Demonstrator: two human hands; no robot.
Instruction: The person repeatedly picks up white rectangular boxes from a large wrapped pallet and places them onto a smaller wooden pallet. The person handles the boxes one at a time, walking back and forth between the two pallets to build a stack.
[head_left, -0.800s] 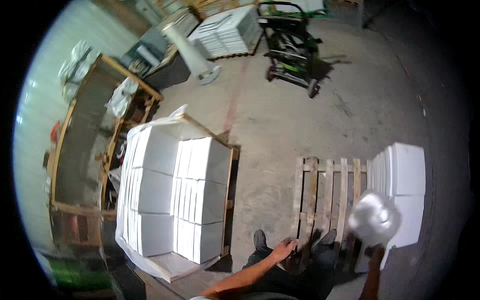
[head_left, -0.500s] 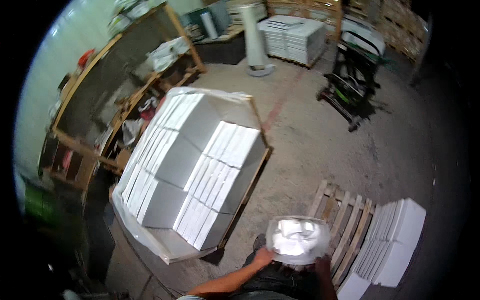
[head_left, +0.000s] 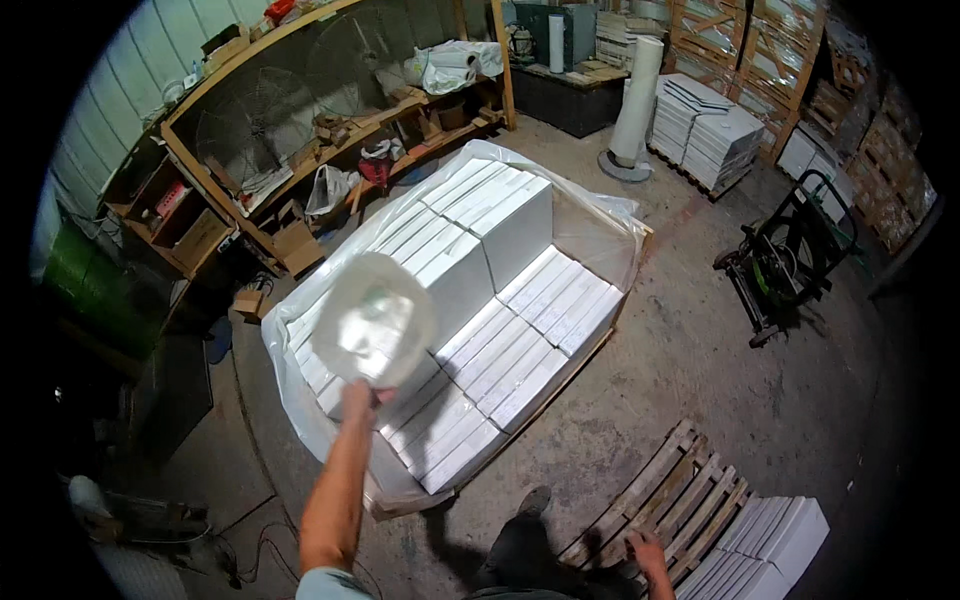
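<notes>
My left hand (head_left: 362, 397) grips the near edge of a rounded, translucent plastic tub (head_left: 418, 300) with pale contents, blurred by motion. The arm reaches forward, and the tub hangs over the left part of a wide stack of white boxes (head_left: 500, 335). These boxes stand in close rows at two heights, with clear plastic film (head_left: 590, 215) around their sides. My right hand (head_left: 648, 548) is low at the right, holding nothing, its fingers apart. It is above the slatted wooden pallet (head_left: 668, 490), beside a smaller row of white boxes (head_left: 770, 540).
A wooden shelf (head_left: 330, 140) with bags and cardboard lines the back left. Farther back stand a tall white roll (head_left: 640, 105), a stack of white packs (head_left: 705, 130) and wooden crates (head_left: 770, 60). A black wheeled cart (head_left: 790, 255) stands at the right.
My left hand has carried the tub forward and left, from in front of my body to over the boxes. My right hand has come off the tub. The view has turned left.
</notes>
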